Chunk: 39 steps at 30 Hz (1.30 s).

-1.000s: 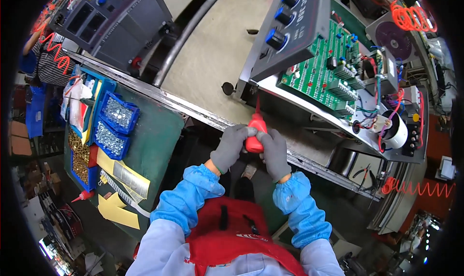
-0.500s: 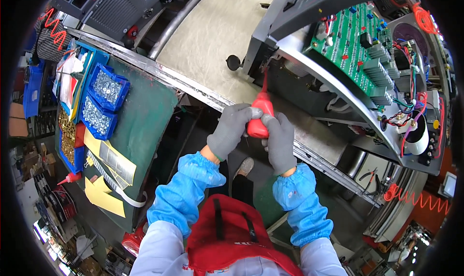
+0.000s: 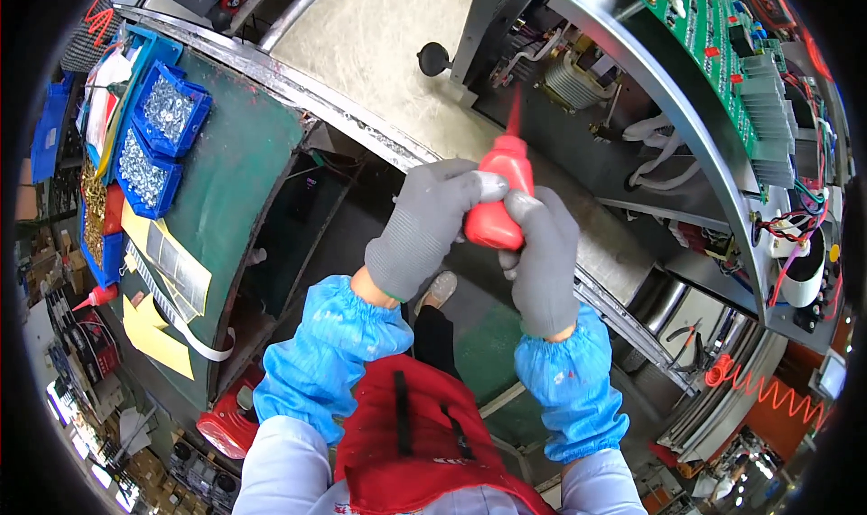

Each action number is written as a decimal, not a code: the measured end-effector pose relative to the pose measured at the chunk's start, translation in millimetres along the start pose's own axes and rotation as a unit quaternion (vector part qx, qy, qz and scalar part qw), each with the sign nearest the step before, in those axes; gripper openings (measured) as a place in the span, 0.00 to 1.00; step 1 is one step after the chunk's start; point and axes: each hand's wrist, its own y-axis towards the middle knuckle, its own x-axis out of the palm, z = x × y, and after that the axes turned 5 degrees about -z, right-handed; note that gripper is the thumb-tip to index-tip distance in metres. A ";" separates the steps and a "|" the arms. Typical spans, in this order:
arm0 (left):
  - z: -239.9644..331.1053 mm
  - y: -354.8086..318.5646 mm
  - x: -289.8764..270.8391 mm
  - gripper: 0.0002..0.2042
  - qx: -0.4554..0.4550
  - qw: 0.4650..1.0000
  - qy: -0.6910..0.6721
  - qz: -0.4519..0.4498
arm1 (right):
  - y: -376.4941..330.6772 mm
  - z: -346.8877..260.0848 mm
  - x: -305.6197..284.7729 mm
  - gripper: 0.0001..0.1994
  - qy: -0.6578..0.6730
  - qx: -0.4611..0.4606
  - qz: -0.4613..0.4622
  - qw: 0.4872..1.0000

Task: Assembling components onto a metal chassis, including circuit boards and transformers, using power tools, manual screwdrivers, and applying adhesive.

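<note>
Between my two gloved hands is a red squeeze bottle [image 3: 502,190] with a long thin nozzle, tilted so the tip points up and away from me. My left hand [image 3: 430,219] in a grey glove grips its left side, the thumb pressed on the body. On the other side my right hand [image 3: 544,255], also gloved, closes around the lower right of the bottle. The nozzle tip is in front of the open metal cabinet [image 3: 695,122]; whether it touches anything inside I cannot tell. A ribbed coil-like part [image 3: 578,83] and white cables [image 3: 664,149] show within.
A green circuit board [image 3: 700,37] with heat sinks stands on the cabinet's right. On the green side table [image 3: 248,131] are blue bins [image 3: 170,113] of screws and yellow papers [image 3: 155,339]. Pliers [image 3: 684,334] and a red coiled hose [image 3: 768,393] lie at the right.
My view has shifted toward the right and closer to the cabinet, showing more of its inside. Both hands still hold the red bottle, which now appears larger and nearer.
</note>
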 end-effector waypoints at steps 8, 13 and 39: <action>20.7 25.2 21.2 0.16 0.128 0.991 0.020 -0.041 | 18.9 -8.0 -20.5 0.15 -0.015 -0.123 0.081 0.989; 17.8 40.1 25.2 0.17 0.095 0.995 0.033 -0.021 | 27.8 -15.9 -20.8 0.16 0.003 -0.116 0.098 0.988; -53.8 21.0 78.3 0.14 -0.006 0.991 -0.009 -0.132 | -24.7 36.2 -85.4 0.14 0.005 -0.061 0.117 0.991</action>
